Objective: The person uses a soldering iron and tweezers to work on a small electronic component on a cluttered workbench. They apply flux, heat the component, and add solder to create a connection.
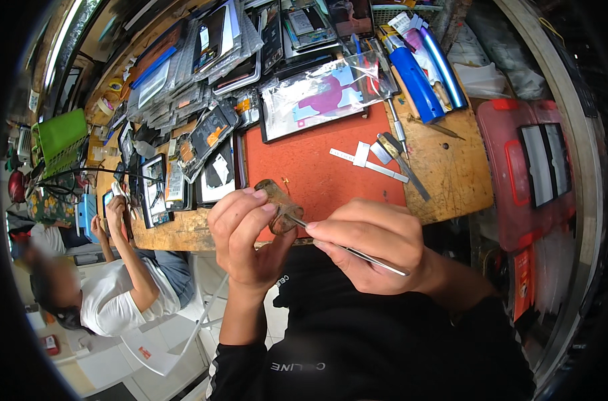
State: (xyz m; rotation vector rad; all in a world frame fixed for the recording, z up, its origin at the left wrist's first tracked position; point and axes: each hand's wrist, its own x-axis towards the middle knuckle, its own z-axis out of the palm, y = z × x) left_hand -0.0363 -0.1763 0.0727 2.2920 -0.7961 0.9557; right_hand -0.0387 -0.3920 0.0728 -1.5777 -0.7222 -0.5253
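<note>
Head view, taken from the left: what comes first?

A co-worker (127,287) in a white top, seated by the bench, then a partly dismantled phone (207,137) among others.

And the left hand (244,234)?

Raised at the near edge of the bench, fingers curled and closed down on a small brownish, see-through vessel (269,192). The fingertips press its left side; the thumb seems to come up beneath.

So where does the vessel lie, exactly?

In front of the red mat (297,170) as the camera sees it, between the two hands. The left has it; the right is just beside. I can't tell what, if anything, is inside.

Which way does it point?

Its long axis slopes from upper left to lower right, so the broader end faces the right hand (374,244).

And that hand's grip?

A narrow pinch, thumb against fingers, on a thin metal rod (377,260). The rod slants up leftward, roughly in line with the vessel, its tip at that broad end. Whether it's inside or only at the rim, I can't tell. I'd judge that meeting of tip and mouth to be what matters.

Farther right?

A blue cylinder (414,83), then a red case (508,157).
</note>
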